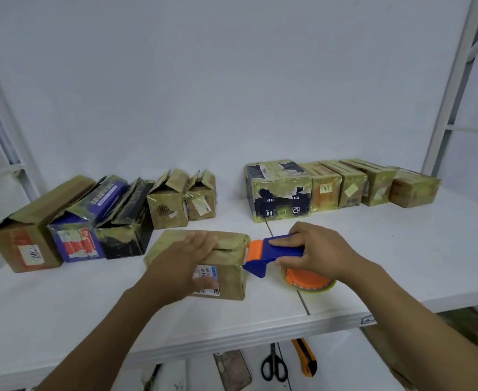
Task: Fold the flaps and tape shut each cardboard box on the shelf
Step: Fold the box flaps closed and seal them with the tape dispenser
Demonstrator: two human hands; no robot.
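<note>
A brown cardboard box (226, 266) lay near the front of the white shelf (63, 300), its flaps folded down. Five open boxes (102, 215) stood in a row at the back left. Five taped boxes (342, 184) stood at the back right.

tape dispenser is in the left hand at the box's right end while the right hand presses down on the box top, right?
Not quite: the hands are swapped. In the head view, the right hand grips the blue and orange tape dispenser at the right end of the box, while the left hand presses flat on the box top.
</note>
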